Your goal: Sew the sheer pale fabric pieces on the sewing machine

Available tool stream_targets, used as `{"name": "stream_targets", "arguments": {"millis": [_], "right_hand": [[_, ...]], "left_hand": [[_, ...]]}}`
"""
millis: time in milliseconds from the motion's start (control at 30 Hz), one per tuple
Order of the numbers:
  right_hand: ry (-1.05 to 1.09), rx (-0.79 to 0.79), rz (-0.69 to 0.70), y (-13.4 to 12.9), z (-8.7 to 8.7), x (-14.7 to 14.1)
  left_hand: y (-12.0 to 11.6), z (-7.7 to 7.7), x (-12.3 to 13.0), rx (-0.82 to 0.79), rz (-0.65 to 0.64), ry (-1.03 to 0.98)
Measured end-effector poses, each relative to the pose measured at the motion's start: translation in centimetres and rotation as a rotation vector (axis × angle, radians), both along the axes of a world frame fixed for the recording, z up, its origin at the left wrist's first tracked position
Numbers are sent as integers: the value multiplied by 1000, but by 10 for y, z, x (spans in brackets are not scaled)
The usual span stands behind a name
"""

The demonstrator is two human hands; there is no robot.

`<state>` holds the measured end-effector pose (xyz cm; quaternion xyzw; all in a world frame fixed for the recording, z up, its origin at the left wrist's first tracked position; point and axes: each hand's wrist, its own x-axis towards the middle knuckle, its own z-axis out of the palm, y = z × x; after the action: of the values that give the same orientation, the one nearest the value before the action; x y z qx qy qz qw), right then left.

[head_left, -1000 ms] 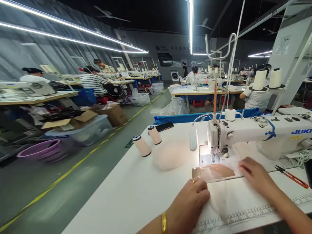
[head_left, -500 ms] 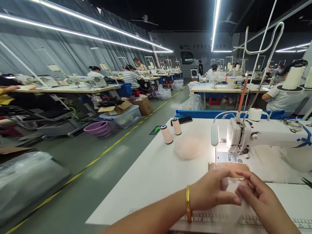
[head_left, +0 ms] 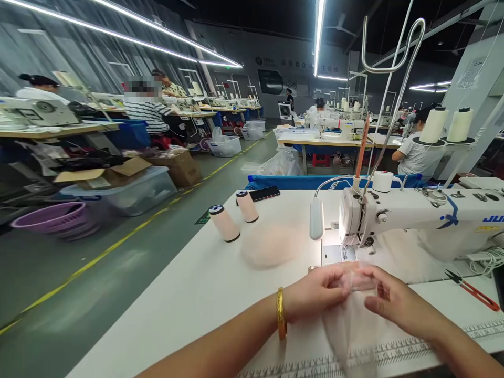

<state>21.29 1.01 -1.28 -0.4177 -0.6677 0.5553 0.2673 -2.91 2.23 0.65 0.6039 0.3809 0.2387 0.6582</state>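
My left hand (head_left: 315,291), with a gold bangle at the wrist, is closed on a piece of sheer pale fabric (head_left: 346,328). This fabric hangs down over the printed ruler at the table's front edge. My right hand (head_left: 399,299) has its curled fingers on the same fabric, close to the left fingertips, while its thumb stands apart. Both hands are in front of the sewing machine (head_left: 354,220), whose lamp lights the needle area. Part of the fabric is hidden behind the fingers and somewhat blurred.
A sheer pale pink heap (head_left: 271,247) lies left of the machine, near two thread cones (head_left: 225,224) and a black phone (head_left: 264,194). Thread snips (head_left: 474,291) with orange-red handles lie at right. More sheer fabric (head_left: 405,257) lies under the machine arm. Co-workers sit at machines beyond.
The camera view has turned to the right, so the table and machine appear farther left. My hands have shifted on the fabric, and the right thumb has moved away from the left hand.
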Motion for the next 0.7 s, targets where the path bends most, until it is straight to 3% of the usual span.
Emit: {"name": "stream_targets", "arguments": {"millis": [167, 233, 333, 467, 567, 700], "right_hand": [[168, -279, 239, 17, 12, -11], [148, -306, 312, 24, 17, -14], [32, -146, 332, 37, 18, -18], [-129, -15, 219, 51, 4, -21], [-212, 54, 126, 51, -3, -22], [-193, 218, 68, 41, -1, -26]], "left_hand": [[-5, 7, -5, -277, -260, -110], [-1, 8, -9, -294, -264, -68], [12, 2, -10, -102, -138, 22], [26, -15, -4, 39, -5, 118], [26, -21, -3, 90, 64, 165], [19, -18, -2, 203, 109, 197]]}}
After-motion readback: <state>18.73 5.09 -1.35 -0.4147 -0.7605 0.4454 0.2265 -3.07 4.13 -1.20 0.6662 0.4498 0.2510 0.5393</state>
